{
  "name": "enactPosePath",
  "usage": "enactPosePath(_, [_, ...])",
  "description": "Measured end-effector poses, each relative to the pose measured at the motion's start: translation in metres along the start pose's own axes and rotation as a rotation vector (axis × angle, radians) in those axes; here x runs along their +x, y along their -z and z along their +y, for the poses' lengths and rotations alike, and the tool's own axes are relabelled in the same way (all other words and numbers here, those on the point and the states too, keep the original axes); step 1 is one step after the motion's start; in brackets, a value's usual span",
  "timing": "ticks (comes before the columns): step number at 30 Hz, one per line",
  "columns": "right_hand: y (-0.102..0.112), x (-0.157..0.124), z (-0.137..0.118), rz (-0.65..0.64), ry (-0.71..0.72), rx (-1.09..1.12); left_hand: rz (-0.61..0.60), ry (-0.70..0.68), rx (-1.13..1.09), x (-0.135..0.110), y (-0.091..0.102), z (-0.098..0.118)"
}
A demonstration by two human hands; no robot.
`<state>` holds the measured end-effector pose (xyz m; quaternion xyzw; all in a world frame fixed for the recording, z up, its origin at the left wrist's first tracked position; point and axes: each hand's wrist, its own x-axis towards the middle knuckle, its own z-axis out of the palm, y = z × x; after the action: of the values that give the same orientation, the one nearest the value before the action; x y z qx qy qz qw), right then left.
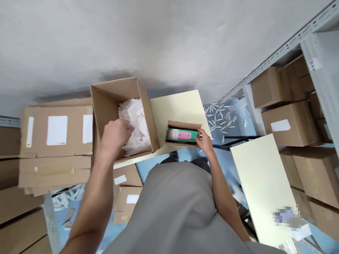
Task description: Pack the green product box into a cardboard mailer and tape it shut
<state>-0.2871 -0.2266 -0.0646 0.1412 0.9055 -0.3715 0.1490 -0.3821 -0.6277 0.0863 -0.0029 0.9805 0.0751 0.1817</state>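
Note:
My left hand [116, 134] is over the open large cardboard box [106, 106], its fingers curled together at the edge of a heap of white packets [139, 128]. Whatever its fingertips may hold is too small to make out. On the right, my right hand [204, 141] grips the end wall of a small open cardboard box [184, 125], thumb and fingers around its rim. Inside that box lies a green package [192, 140] with a pink bottle-shaped picture [180, 134] on it. The small box is at the front edge of the cream table [178, 103].
Closed cartons [70, 149] with white labels stand at the left. A second cream board [253, 164] and a metal rack [324, 62] full of cartons [291, 119] are to the right. Scattered white strips [219, 118] lie on the blue floor. A grey wall [167, 34] rises behind.

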Motion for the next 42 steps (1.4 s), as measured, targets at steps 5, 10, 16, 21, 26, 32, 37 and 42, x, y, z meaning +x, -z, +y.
enactPosePath(5, [0.003, -0.004, -0.005, -0.014, 0.009, -0.063, 0.145, -0.228, -0.03, -0.042, 0.026, 0.072])
enactPosePath(10, [0.006, -0.018, -0.017, -0.041, -0.012, -0.139, -0.052, -0.524, -0.002, -0.035, -0.022, 0.159])
enactPosePath(16, [0.02, -0.052, -0.009, 0.029, -0.158, -0.211, -0.23, -0.703, 0.087, -0.017, -0.093, 0.211])
enactPosePath(21, [0.053, -0.115, 0.043, 0.241, -0.378, -0.111, -0.155, -1.072, -0.244, -0.026, -0.13, 0.25])
enactPosePath(26, [0.087, -0.199, 0.112, 0.542, -0.528, 0.097, -0.184, -1.268, -0.464, -0.05, -0.142, 0.313])
enactPosePath(32, [0.13, -0.28, 0.198, 0.755, -0.626, 0.257, -0.342, -0.906, -0.639, -0.079, -0.192, 0.415])
enactPosePath(37, [0.16, -0.318, 0.277, 0.761, -0.645, 0.365, -0.639, -0.831, -0.589, -0.108, -0.25, 0.509])
enactPosePath(42, [0.181, -0.338, 0.346, 0.771, -0.728, 0.393, -0.565, -0.979, -0.461, -0.141, -0.28, 0.591])
